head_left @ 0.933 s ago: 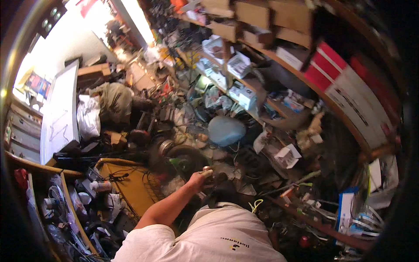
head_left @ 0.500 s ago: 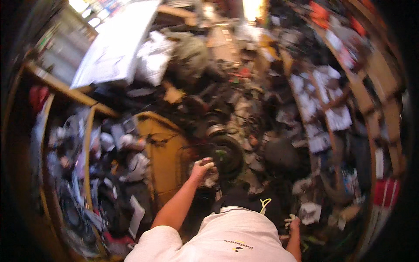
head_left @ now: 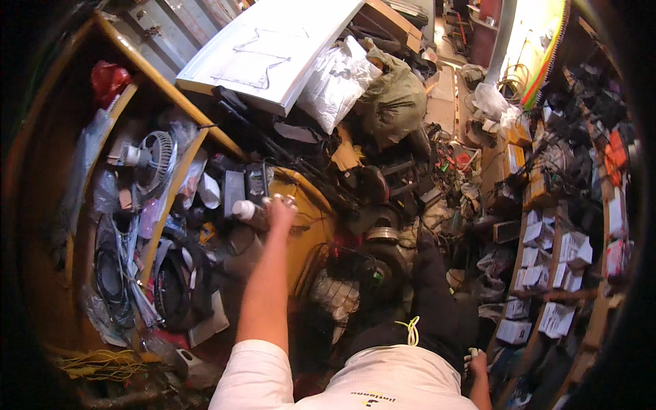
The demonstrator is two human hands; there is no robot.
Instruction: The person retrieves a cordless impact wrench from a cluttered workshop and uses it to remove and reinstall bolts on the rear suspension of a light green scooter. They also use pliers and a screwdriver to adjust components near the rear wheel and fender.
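Head view, nearest first: the wearer's right hand [head_left: 475,362] is low beside the thigh, fingers loosely curled, and I cannot tell whether it holds anything. Well apart from it, the left hand [head_left: 281,212] is out over a yellow panel [head_left: 309,234], just beside a white bottle [head_left: 244,210] amid clutter, its grip unclear; I judge this a reach, calling for careful fingers in tight space. Farther off sit a white sack [head_left: 339,83] and an olive bag [head_left: 393,99].
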